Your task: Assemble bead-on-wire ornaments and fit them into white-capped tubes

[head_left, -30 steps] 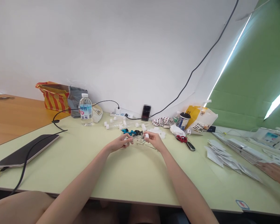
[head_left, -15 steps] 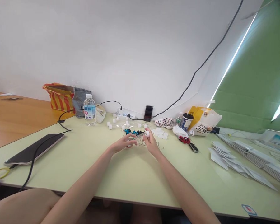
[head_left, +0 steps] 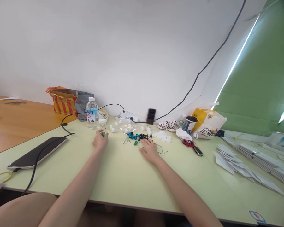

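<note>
Clear, white-capped tube [head_left: 102, 124] stands upright in your left hand's [head_left: 100, 141] grip; your right hand [head_left: 150, 151], fingers spread, lies beside round, glossy beads [head_left: 133, 136]; smooth tabletop [head_left: 123, 179] stretches to its front edge.

A pale green table [head_left: 123, 179] stands along a plain off-white wall [head_left: 123, 56], an orange-brown wooden surface [head_left: 26, 121] adjoining at left, as bright light [head_left: 238, 60] streaks past the slanted edge of a green blind [head_left: 255, 82] at right.

2 forearms [head_left: 82, 179] are pointing forward; the left hand [head_left: 100, 140] is gripping with bent fingers [head_left: 99, 131], the right hand [head_left: 150, 150] is facing palm-down.
</note>
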`<state>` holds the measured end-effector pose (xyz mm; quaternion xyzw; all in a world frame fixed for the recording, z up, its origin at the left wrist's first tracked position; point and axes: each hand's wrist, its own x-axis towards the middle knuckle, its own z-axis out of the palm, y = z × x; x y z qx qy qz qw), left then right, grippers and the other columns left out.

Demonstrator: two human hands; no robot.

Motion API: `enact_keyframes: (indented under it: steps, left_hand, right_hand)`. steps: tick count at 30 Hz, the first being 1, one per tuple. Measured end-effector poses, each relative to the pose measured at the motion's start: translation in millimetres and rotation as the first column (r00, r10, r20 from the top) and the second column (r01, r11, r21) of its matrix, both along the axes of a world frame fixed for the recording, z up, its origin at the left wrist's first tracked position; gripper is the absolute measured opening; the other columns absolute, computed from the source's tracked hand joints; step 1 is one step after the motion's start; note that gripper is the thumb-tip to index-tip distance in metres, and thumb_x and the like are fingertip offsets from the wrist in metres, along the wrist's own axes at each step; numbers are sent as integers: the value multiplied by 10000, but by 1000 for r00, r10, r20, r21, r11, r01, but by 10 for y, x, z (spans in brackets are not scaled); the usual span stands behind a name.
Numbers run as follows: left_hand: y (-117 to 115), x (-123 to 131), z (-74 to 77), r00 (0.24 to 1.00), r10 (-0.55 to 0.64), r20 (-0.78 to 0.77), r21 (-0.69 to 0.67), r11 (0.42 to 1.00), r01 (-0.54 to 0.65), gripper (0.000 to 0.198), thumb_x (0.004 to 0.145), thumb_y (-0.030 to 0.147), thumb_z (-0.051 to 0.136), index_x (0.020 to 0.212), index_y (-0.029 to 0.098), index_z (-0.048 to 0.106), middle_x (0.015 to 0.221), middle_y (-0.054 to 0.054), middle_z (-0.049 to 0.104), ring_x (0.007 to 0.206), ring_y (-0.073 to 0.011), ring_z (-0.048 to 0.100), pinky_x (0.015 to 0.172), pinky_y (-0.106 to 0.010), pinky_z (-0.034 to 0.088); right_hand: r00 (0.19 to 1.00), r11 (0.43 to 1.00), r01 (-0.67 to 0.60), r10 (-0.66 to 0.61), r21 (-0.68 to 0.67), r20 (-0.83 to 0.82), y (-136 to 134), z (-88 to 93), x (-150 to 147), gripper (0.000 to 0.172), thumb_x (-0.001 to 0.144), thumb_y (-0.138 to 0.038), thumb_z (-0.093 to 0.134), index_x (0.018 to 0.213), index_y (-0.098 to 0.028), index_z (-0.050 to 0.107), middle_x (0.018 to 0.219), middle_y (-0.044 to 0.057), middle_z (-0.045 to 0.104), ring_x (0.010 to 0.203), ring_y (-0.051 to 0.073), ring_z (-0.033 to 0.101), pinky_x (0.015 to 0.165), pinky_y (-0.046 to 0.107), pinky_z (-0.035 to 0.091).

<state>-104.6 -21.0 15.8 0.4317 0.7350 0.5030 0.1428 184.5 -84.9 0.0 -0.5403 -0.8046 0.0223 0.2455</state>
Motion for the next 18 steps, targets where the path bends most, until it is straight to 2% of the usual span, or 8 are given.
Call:
enact_keyframes:
  steps: [3,5,8,9,11,14,16,18]
  left_hand:
    - [-1,-61,5,997,-4,-82,-59,998,-1,446,759,346,515,1168,199,413,1053,-139,609,1005,-307,551,787,-423,405]
    - [-20,-44,13,991,37,-129,-48,998,-44,559,725,340,555,1226,178,368,1113,-166,568,1030,-320,526,804,-435,397]
    - [-82,53,34,949,236,-211,93,971,-221,733,661,327,612,1285,124,285,1227,-218,443,1108,-348,442,849,-464,366]
    - [-109,103,47,926,295,-237,162,951,-262,699,669,312,596,1272,115,301,1232,-218,421,1127,-354,414,861,-472,355]
    - [-167,230,81,896,317,-310,283,931,-232,532,701,264,541,1189,114,394,1191,-197,424,1133,-349,387,876,-468,341]
    - [-245,493,118,859,95,-503,338,936,94,335,733,219,494,1055,126,494,1067,-155,473,1081,-309,411,885,-426,342]
    - [-289,699,103,750,-167,-640,241,883,402,278,758,220,477,1025,158,522,1021,-124,499,1029,-276,442,872,-399,355]
    - [-323,888,50,588,-390,-709,76,786,614,268,779,256,477,1034,204,540,1041,-100,505,998,-261,460,845,-392,366]
  right_hand:
    - [997,999,-38,38,-4,62,-40,12,-103,470,870,-395,400,1329,-305,347,1368,54,397,1281,256,243,1010,510,151]
    - [995,998,-57,58,-7,79,-44,17,-138,466,881,-394,371,1337,-311,326,1375,51,388,1288,255,235,1016,526,121]
    - [997,999,-33,34,-10,67,-8,11,-156,473,879,-384,361,1340,-289,322,1377,65,381,1281,261,249,1014,534,120]
    - [998,1000,-11,12,-10,54,13,8,-160,478,875,-376,364,1341,-274,321,1373,75,384,1273,263,261,1010,534,130]
    - [999,999,37,-37,-6,25,60,9,-174,489,868,-358,370,1340,-242,321,1360,94,394,1255,264,287,1000,531,157]
    - [997,997,72,-72,-3,3,125,21,-207,495,849,-342,398,1326,-222,340,1340,110,413,1226,265,322,984,519,190]
    - [998,998,67,-67,4,14,154,26,-226,455,842,-330,411,1286,-234,396,1324,104,431,1204,261,351,978,507,202]
    - [998,999,45,-46,13,38,169,21,-236,390,841,-312,415,1221,-243,469,1291,92,465,1175,252,385,974,496,212]
